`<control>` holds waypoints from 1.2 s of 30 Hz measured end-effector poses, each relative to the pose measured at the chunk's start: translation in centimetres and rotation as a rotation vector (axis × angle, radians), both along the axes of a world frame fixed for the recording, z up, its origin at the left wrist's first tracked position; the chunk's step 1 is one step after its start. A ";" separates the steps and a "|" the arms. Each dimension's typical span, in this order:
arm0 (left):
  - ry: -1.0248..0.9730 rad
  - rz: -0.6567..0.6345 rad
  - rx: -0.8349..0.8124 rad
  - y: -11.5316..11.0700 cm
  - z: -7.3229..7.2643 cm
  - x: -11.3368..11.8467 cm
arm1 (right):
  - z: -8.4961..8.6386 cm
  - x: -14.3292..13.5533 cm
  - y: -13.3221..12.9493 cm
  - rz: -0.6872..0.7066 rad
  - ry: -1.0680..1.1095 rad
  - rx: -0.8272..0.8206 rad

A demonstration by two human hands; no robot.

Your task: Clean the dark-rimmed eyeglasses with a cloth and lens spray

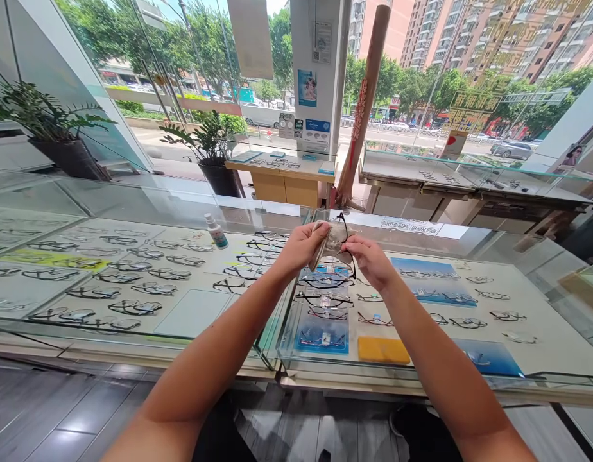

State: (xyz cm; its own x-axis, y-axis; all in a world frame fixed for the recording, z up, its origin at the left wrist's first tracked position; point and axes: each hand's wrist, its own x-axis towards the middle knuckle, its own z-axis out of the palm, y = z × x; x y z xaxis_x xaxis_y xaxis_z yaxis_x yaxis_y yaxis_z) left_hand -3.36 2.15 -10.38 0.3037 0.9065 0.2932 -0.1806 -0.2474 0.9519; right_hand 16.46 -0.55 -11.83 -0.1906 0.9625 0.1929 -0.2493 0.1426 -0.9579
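Above the glass display case, my left hand (303,245) is closed on a pale, crumpled cloth (333,237). The cloth lies against a pair of dark-framed glasses (343,224), and part of the frame is hidden behind it. My right hand (368,258) pinches the glasses at their right side, with one dark temple hanging down beside the fingers. A white spray bottle (216,232) with a printed label stands upright on the glass counter, left of my hands.
Rows of glasses (135,307) lie inside the glass display case (181,336). A yellow-orange case (383,350) is near the front edge. Potted plants (214,151) and a wooden post (368,96) stand beyond the counter.
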 end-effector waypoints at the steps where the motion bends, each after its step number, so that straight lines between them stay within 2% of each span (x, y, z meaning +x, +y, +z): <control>1: -0.008 -0.006 -0.003 0.0 0.0 0.0 | 0.0 0.0 0.0 0.004 0.002 -0.005; 10: -0.028 -0.013 -0.005 0.0 0.3 -0.2 | -0.1 -0.2 -0.1 0.046 0.006 -0.033; 15: -0.043 -0.091 0.015 -0.1 0.5 -0.4 | 0.0 -0.1 0.1 0.054 0.120 -0.083; 21: -0.067 -0.192 0.004 -0.2 0.4 -0.5 | -0.1 -0.1 0.3 0.058 0.154 -0.101; 26: -0.094 -0.169 -0.037 -0.3 0.4 -0.3 | -0.3 -0.1 0.3 0.084 0.130 -0.077; 32: -0.039 -0.045 -0.010 -0.1 0.1 -0.4 | -0.5 -0.4 0.3 0.090 0.074 -0.057; 36: -0.037 -0.016 -0.005 0.1 -0.2 -0.3 | -0.4 -0.5 0.1 0.110 0.055 -0.064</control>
